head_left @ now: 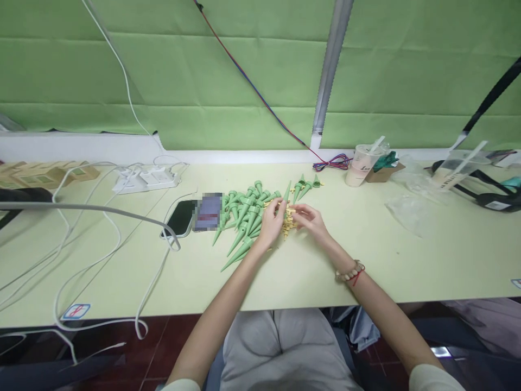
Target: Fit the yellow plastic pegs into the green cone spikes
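Note:
My left hand (271, 220) is closed around a green plastic watering spike (287, 191), its pointed tip sticking up past the fingers. Close beside it, my right hand (311, 220) has its thumb and fingers pinched near the spike's lower end; whatever they hold is too small to make out. Small yellow plastic pieces (288, 224) lie in a heap under and between both hands. To the left spreads a pile of green spikes (248, 212), partly covered by my left hand and forearm. Several more green spikes with yellow pieces (301, 187) lie beyond my hands.
Two phones (181, 217) lie left of the pile, near loose white cables (118, 233) and a power strip (148, 178). Drink cups (360, 165), a small cardboard box (385, 172), plastic bags (405, 212) and a black strapped item (499, 198) stand or lie to the right.

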Available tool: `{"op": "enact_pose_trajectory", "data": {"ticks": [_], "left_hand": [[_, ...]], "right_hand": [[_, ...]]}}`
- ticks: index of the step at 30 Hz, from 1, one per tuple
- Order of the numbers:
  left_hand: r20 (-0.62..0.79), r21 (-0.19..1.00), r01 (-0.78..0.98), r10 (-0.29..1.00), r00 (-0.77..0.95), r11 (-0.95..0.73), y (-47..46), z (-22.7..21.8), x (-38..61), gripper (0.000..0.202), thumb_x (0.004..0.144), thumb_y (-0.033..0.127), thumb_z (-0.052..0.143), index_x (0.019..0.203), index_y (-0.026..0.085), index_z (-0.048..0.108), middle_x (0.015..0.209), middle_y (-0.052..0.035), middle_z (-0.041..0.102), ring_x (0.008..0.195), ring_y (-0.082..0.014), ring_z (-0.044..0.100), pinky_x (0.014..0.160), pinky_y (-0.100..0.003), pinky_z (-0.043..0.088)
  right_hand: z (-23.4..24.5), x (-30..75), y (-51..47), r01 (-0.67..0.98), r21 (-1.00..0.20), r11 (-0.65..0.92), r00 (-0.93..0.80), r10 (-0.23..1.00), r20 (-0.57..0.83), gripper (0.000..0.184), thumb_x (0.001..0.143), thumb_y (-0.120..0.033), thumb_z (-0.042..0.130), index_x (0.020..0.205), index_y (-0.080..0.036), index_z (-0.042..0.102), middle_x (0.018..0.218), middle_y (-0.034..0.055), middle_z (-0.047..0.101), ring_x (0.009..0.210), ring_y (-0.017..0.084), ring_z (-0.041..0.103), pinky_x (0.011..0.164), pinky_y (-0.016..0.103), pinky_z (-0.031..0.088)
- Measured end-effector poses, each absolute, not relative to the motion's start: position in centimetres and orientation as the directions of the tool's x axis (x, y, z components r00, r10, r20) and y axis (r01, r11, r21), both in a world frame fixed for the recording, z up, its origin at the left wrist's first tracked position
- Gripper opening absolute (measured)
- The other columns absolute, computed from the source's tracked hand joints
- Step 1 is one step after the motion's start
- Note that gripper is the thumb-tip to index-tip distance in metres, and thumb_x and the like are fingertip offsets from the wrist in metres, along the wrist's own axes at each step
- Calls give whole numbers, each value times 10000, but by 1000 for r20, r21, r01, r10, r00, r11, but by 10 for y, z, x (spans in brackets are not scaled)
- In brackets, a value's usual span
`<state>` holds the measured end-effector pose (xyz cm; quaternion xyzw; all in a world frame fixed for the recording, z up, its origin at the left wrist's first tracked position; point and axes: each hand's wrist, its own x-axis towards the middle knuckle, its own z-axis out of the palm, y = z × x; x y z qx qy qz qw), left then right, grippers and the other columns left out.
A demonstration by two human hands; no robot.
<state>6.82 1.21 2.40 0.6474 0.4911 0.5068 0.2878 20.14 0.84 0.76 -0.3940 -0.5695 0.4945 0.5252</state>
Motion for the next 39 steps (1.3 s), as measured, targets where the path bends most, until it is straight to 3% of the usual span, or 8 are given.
{"op": "enact_pose_trajectory", "data": {"ticks": [3,7,14,18,22,30,33,39], "left_hand": [[428,863,306,903,-19,-403,15,22,67,228,849,345,431,927,175,564,934,-51,598,868,-148,540,770,-259,405],[478,836,274,876,63,-476,17,20,69,243,845,351,440,923,173,585,968,-61,593,933,-155,533,819,-264,400],[415,869,284,910,24,-404,14,21,72,278,818,398,463,896,161,587,752,-19,578,673,-119,505,635,-227,385],[403,842,384,915,24,-380,14,20,71,253,818,381,459,870,167,584,568,33,434,540,-101,402,546,-225,326],[375,854,383,927,15,-352,13,22,70,247,825,376,441,852,169,573,555,38,412,529,-99,392,540,-226,318],[167,979,112,984,57,-172,15,20,69,331,825,462,406,765,164,536,696,-10,520,586,-103,466,490,-207,384],[240,963,112,969,51,-245,17,19,68,327,839,446,396,800,161,551,758,-22,561,663,-114,510,578,-218,422],[382,907,164,922,65,-388,18,21,70,312,877,380,357,888,163,582,896,-51,604,876,-144,540,820,-267,412]], "right_hand": [[12,203,9,-231,-969,-83,-265,964,-19,419,676,-411,647,1062,-257,595,776,-3,597,596,99,542,481,207,445],[11,200,9,-247,-966,-75,-123,991,-46,353,571,-337,742,879,-186,660,703,-11,599,609,82,533,525,189,443],[5,200,13,-112,-977,182,-21,982,186,245,588,-321,711,764,-164,642,626,-16,576,584,106,538,580,252,474],[3,202,17,-116,-985,130,-74,987,139,259,564,-324,718,745,-168,618,728,18,625,664,134,592,680,299,499],[2,202,18,-142,-984,102,-98,988,117,335,542,-351,738,776,-193,557,707,-8,596,701,137,591,720,309,504],[2,200,8,116,-857,501,-112,864,490,208,741,-320,598,625,-199,474,712,2,541,776,147,562,745,300,484],[3,201,11,76,-907,414,-63,910,410,198,697,-366,643,689,-195,544,730,5,553,718,140,560,661,282,498],[9,202,16,-197,-980,-12,-159,987,20,372,663,-496,643,850,-175,639,812,44,620,650,119,584,589,253,511]]}}
